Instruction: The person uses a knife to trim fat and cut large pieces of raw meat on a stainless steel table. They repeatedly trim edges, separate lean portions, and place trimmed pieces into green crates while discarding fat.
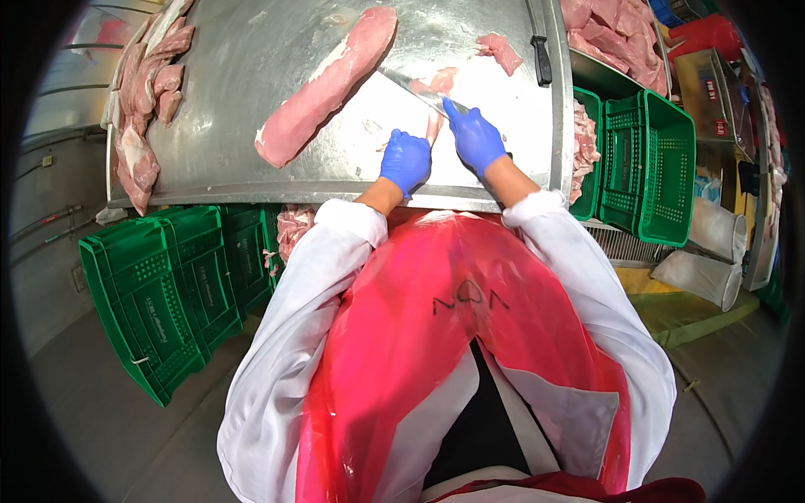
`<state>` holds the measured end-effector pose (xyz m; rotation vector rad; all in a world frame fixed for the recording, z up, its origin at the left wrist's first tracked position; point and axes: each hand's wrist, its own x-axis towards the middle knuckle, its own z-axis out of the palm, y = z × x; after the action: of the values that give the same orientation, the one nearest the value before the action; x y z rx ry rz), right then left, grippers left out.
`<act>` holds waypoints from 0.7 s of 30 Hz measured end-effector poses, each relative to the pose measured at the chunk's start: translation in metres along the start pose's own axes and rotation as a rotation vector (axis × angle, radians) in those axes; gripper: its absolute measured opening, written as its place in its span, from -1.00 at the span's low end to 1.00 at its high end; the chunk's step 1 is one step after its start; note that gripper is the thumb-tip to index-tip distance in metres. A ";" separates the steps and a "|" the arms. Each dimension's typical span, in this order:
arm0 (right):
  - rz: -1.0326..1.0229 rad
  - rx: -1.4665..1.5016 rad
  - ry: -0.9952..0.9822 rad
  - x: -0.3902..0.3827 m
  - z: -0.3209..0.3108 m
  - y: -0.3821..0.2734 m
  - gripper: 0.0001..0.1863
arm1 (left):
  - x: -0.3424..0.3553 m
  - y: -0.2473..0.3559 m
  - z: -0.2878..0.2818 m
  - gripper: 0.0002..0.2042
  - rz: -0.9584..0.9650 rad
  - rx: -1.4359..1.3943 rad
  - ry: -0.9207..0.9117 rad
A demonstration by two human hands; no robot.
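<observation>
My right hand [476, 141], in a blue glove, grips a knife; its handle is mostly hidden in my fingers. The knife blade [408, 85] points away to the left, low over the metal table [222, 126]. My left hand [407, 160], gloved too, is closed at the near end of a thin strip of meat [433, 128], just under the blade. Beyond the blade lies a small scrap of meat [443, 80]. A long, pale pink loin of meat [327, 92] rests slantwise to the left of the knife tip, apart from both hands.
Another piece of meat [501, 53] and a black-handled tool [542, 63] lie at the right. Meat strips [138, 109] line the table's left edge. Green crates [163, 289] stand below left, and more green crates [646, 163] at the right, beneath a heap of meat [616, 38].
</observation>
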<state>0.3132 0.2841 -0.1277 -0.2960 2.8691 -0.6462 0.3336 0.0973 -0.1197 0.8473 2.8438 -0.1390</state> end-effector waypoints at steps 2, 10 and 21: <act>0.031 -0.022 0.009 0.037 0.003 0.006 -0.47 | -0.004 0.006 -0.004 -0.81 0.049 0.024 -0.029; 0.275 0.617 -0.079 0.099 -0.081 0.059 -0.51 | -0.025 0.009 -0.001 -0.82 0.002 -0.098 0.020; 0.102 -0.001 -0.179 -0.160 -0.066 0.046 -0.44 | -0.014 0.007 -0.007 -0.84 0.085 -0.108 -0.042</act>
<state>0.4457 0.3889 -0.0677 -0.1956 2.6942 -0.5689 0.3484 0.0969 -0.1102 0.9297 2.7428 0.0072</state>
